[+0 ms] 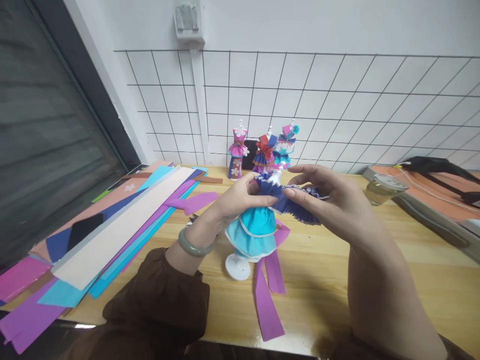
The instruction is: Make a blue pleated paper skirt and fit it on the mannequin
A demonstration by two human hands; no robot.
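A small white mannequin point(276, 176) stands tilted, dressed in a two-tiered turquoise skirt point(255, 235) with white trim, its round white base point(237, 267) showing below. Around its upper part lies a gathered dark-blue fabric strip point(300, 209), its loose end stretching to the right. My left hand point(245, 197) is closed on the mannequin's left side, thumb pressing the blue fabric against the body. With thumb and fingers, my right hand point(330, 197) pinches the strip further along. Purple ribbon tails point(268, 300) hang or lie behind and below the skirt; where they attach is hidden.
Three dressed mini mannequins, including a pink one point(239, 145) and a red one point(265, 150), stand by the wall grid. Coloured fabric strips point(127, 225) and a dark phone-like slab point(85, 231) lie left. A lidded plastic cup point(384, 189) and orange-topped stack point(431, 195) are right.
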